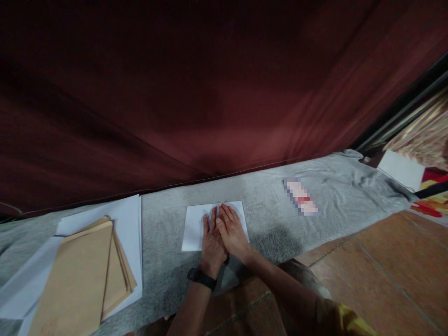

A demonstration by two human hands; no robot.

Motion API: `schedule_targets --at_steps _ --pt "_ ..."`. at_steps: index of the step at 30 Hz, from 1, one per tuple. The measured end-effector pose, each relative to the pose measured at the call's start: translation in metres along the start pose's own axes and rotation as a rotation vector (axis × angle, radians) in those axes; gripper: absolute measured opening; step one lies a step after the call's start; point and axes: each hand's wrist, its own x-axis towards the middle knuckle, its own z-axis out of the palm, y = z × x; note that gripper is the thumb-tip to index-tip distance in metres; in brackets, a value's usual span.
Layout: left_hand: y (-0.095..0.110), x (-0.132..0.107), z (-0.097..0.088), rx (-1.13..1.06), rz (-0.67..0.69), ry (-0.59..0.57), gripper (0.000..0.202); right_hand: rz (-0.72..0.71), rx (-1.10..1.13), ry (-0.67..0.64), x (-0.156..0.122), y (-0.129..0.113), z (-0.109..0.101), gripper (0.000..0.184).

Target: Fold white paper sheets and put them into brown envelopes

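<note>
A small sheet of white paper [193, 228] lies flat on the grey cloth in front of me. My left hand [213, 240], with a dark band at its wrist, rests palm down on the paper, fingers spread. Beside and partly over it lies my right hand [234, 232], also palm down with its fingers stretched out; its thumb side overlaps the left hand. Neither hand grasps anything. The middle of the sheet is hidden under them, and I cannot tell whether it is a single layer or folded.
Brown envelopes [75, 270] lie on larger white sheets [128, 224] at the left. A pixelated flat object [301, 197] is on the grey cloth [269, 191] to the right. A dark red curtain [224, 102] hangs behind; tiled floor [381, 261] shows at the lower right.
</note>
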Motion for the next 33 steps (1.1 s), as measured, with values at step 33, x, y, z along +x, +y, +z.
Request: schedule_targets --at_steps 33 --pt "-0.061 -0.049 -0.052 0.173 -0.321 0.025 0.059 -0.066 -0.454 -0.128 -0.029 0.027 -0.03 0.065"
